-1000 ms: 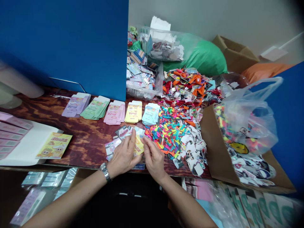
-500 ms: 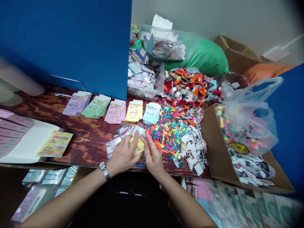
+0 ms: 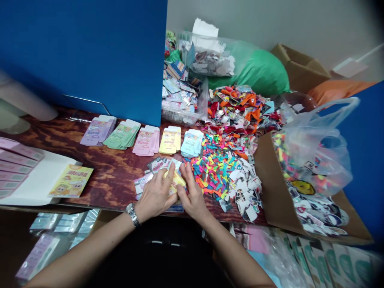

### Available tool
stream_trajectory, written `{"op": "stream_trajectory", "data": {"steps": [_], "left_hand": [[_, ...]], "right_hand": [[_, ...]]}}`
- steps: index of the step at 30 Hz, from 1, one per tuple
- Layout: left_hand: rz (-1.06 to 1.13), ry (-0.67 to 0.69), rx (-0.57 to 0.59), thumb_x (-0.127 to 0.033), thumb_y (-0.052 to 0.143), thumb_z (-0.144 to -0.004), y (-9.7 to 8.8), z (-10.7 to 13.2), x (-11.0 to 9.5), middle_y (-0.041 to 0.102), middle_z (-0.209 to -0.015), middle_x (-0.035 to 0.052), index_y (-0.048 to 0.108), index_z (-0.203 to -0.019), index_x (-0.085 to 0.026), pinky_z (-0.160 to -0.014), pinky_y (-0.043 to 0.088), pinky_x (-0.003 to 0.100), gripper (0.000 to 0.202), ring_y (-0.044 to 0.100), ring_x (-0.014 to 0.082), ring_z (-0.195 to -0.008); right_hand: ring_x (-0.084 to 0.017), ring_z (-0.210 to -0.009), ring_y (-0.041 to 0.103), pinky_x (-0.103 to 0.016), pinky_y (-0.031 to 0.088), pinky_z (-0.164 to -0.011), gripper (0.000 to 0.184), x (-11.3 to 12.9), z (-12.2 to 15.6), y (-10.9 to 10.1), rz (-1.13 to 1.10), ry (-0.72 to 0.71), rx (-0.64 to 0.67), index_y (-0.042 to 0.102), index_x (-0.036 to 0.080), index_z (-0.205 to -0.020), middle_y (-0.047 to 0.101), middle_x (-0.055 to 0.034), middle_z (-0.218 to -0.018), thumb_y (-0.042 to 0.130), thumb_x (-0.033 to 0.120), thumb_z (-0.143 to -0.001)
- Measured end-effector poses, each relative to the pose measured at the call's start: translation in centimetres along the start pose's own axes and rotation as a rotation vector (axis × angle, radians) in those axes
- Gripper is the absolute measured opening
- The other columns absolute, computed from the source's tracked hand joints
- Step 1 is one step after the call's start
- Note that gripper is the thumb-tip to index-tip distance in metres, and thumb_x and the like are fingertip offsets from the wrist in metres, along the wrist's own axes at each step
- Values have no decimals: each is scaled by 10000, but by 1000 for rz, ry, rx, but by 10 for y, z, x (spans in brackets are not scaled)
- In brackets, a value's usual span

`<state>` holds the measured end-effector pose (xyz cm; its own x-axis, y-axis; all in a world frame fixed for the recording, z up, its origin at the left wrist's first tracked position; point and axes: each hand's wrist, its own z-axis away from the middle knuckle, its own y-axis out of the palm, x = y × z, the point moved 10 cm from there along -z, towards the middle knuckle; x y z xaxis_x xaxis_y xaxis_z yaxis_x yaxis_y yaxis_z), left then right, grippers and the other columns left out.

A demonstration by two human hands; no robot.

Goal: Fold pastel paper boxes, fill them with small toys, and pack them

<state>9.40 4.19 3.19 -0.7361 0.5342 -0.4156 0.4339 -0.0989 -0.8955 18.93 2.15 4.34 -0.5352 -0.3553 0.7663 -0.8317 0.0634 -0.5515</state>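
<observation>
The left hand [image 3: 156, 196] and right hand [image 3: 194, 199] grip a yellow card box [image 3: 176, 180] at lower centre, fingers pressing its sides (it looks mid-fold). The next move seems to call for creasing it flat, like the pastel box stacks [image 3: 169, 140] just above.

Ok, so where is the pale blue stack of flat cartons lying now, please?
In the head view, the pale blue stack lies on the wood-grain tabletop, right of the yellow stack and next to the heap of neon scraps.
</observation>
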Motion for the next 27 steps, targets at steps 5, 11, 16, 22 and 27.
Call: {"op": "stream_trajectory", "data": {"steps": [5, 11, 16, 22, 27], "left_hand": [[-10, 33, -17, -427, 467, -911, -1, 1, -1, 469, -1257, 193, -60, -1530, -179, -861, 532, 451, 850, 522, 320, -1131], [-8, -22, 2, -393, 470, -893, -9, 11, 5, 448, -1276, 202, -42, -1532, -168, -869, 522, 449, 849, 494, 321, -1155], [-70, -159, 19, -329, 535, -820, -27, 44, 37, 445, -1281, 178, 24, -1538, -182, -844, 520, 412, 892, 496, 302, -1117], [-530, -443, -163, -466, 497, -881, -97, 92, 113, 517, -1196, 228, 155, -1524, -98, -880, 450, 509, 816, 512, 344, -1022], [-752, -610, -103, -506, 533, -859, -111, 109, 163, 443, -1358, 261, 285, -1496, -138, -1008, 236, 689, 776, 386, 464, -1243]], "right_hand": [[-215, -1362, 431, -393, 451, -1090, 680, 18, -2, 6, 149, -156, -1, 35, 205, -1555, 396, -132, -1507, 392, 140, -979], [-217, -1369, 421, -405, 449, -1088, 709, 24, -9, 18, 105, -181, 83, 37, 206, -1554, 397, -127, -1507, 430, 142, -967], [-238, -1352, 447, -436, 480, -1051, 744, 40, -9, 42, 70, -311, 169, 79, 180, -1551, 488, -165, -1433, 500, 132, -940], [-249, -1305, 501, -466, 487, -1031, 747, 41, -11, 47, 52, -294, 131, 79, 169, -1550, 538, -175, -1379, 498, 114, -934], [-254, -1282, 518, -434, 515, -998, 745, 42, -9, 49, 66, -327, 139, 107, 187, -1551, 540, -167, -1374, 511, 117, -929]]}}
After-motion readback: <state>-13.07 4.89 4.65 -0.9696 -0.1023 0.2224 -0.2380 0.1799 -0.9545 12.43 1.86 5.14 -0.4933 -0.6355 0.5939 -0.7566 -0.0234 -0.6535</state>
